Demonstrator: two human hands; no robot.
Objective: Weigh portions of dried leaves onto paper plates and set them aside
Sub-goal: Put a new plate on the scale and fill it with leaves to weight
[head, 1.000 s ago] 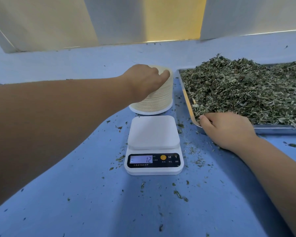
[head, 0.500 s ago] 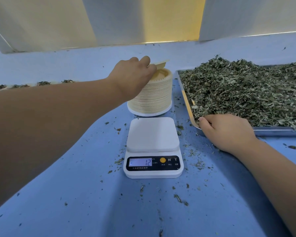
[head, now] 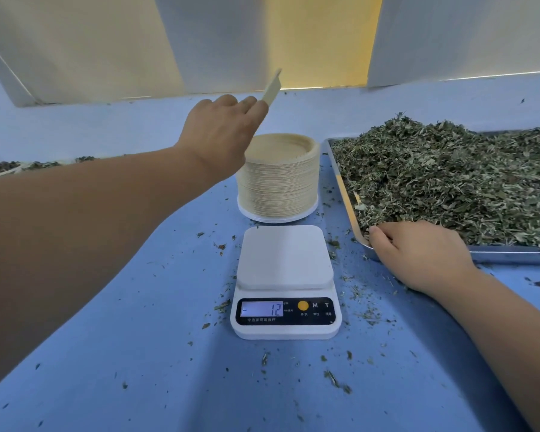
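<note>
Left hand (head: 222,132) pinches a single paper plate (head: 272,88) by its rim, holding it edge-on, clear above the stack of paper plates (head: 278,179) that stands just behind the kitchen scale (head: 286,275). Right hand (head: 418,254) rests on the near left corner of the metal tray (head: 512,254), thumb at the edge of the dried leaves (head: 449,182) heaped in it. Whether its fingers grip the rim or some leaf, I cannot tell.

The step in hand looks to be bringing that plate to the scale's bare platform. To do it well, check first that only one plate came away, since they nest tightly. Turn it level on the way down and set it centred, touching neither the stack nor the tray and not hanging over the display. Let go fully before reading.

The display shows minus 12, which suggests a tare set for a plate. It should settle near zero once the plate sits; if not, tare again. Leaf crumbs lie scattered over the blue bench (head: 106,369), so keep them out from under the plate.
</note>
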